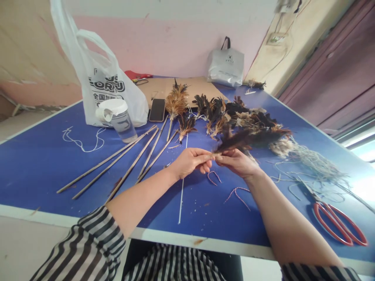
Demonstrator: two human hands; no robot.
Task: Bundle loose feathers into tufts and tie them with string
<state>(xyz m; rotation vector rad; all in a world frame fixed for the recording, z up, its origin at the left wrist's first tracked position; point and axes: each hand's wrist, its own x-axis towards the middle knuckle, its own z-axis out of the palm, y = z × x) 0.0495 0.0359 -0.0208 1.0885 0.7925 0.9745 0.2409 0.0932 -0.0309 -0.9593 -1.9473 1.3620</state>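
My left hand (197,160) and my right hand (236,163) meet above the middle of the blue table. Between them is a bunch of dark feathers (234,141), its tips fanning to the right and blurred. The fingers of my left hand pinch the bunch's base, and those of my right hand close round it just beside. Below the hands lie two short red-and-white strings (214,178). Beyond them, a small feather tuft (185,127) rests near a larger brown feather bundle (177,100) on a stick. More dark feather bunches (216,111) are heaped behind my right hand.
Several thin sticks (129,171) lie at left, near a lidded water jug (121,121), a white plastic bag (102,78) and a phone (157,110). Red-handled scissors (336,222) and tangled string (319,162) are on the right. A silver bag (225,66) stands at the back.
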